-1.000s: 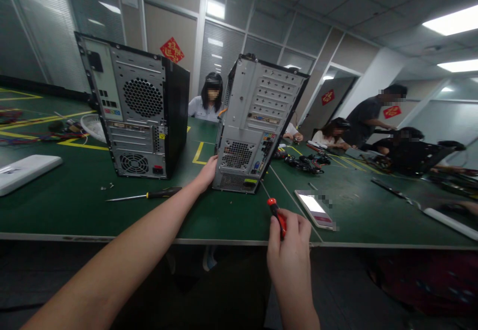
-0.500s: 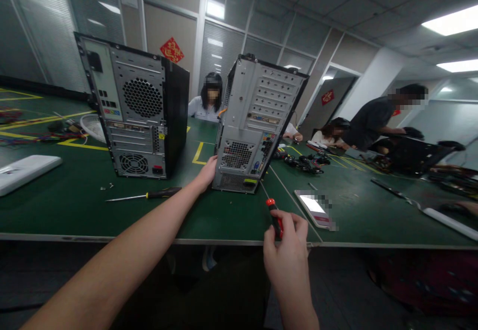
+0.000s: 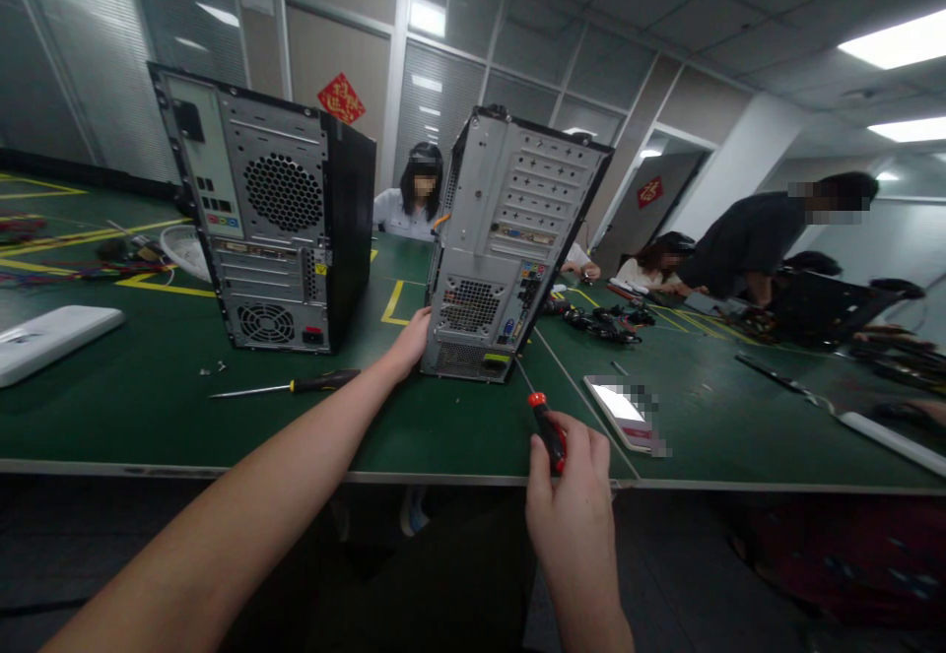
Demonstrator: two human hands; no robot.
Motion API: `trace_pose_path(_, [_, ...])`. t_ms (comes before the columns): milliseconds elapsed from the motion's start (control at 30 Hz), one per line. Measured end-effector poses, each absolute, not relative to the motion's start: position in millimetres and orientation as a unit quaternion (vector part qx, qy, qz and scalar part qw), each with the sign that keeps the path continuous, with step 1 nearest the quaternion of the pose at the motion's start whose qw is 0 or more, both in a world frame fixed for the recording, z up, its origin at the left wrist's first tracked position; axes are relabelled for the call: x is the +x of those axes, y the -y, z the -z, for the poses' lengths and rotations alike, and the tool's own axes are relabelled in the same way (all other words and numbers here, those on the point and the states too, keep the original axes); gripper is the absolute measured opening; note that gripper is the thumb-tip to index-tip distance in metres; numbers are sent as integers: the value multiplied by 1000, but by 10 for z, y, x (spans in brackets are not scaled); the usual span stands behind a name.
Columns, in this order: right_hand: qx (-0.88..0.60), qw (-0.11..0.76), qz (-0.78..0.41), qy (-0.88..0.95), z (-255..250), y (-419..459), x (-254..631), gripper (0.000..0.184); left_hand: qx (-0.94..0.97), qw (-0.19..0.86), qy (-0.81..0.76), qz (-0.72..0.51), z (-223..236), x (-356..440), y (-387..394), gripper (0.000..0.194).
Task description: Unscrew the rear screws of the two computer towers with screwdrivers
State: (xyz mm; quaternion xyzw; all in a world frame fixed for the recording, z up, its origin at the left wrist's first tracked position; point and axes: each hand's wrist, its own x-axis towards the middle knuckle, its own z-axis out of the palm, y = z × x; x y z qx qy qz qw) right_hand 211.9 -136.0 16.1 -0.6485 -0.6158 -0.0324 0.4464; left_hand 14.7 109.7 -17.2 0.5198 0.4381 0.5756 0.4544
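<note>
Your right hand (image 3: 573, 481) pinches the handle of the red-and-black screwdriver (image 3: 549, 434) between thumb and fingers; the shaft points away from you to the lower right edge of the first computer tower (image 3: 480, 190), which stands on the desk (image 3: 458, 448) ahead and slightly left of that hand. Your left hand (image 3: 409, 346) rests against the tower's lower left edge; its fingertips are hidden, so its closure cannot be told. Treat the screwdriver work as in progress: whether the tip is seated in a screw, and how many fasteners are left, cannot be made out. Slot covers and ports are in place on the rear face. Check clearances: the desk's front edge runs below your right hand, with room to draw the handle back, whereas the phone (image 3: 621, 415) lies just to its right and limits sideways travel. Beside your left forearm lies the loose screwdriver (image 3: 325, 382); farther left are small metal pieces (image 3: 220, 366), possibly screws. Beyond these stands the second tower (image 3: 281, 200), separated from the first by an open gap ahead of your left hand.
</note>
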Motion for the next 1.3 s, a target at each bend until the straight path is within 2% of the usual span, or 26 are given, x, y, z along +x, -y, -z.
trace_pose_path(400, [-661, 441, 54, 605, -151, 1356, 2141, 38, 519, 450, -429, -586, 168, 171, -1093, 49])
trace_pose_path(567, [-662, 441, 67, 603, -150, 1356, 2147, 37, 521, 449, -437, -580, 179, 159, -1105, 54])
trace_pose_path(800, [-651, 452, 49, 607, -135, 1342, 2096, 27, 515, 452, -440, -580, 157, 167, -1086, 51])
trace_pose_path(1133, [-647, 452, 68, 610, -136, 1331, 2135, 32, 508, 471, -444, -568, 146, 149, -1057, 55])
trace_pose_path(1300, [-655, 452, 70, 601, -159, 1333, 2118, 34, 525, 437, -444, -580, 118, 170, -1046, 44])
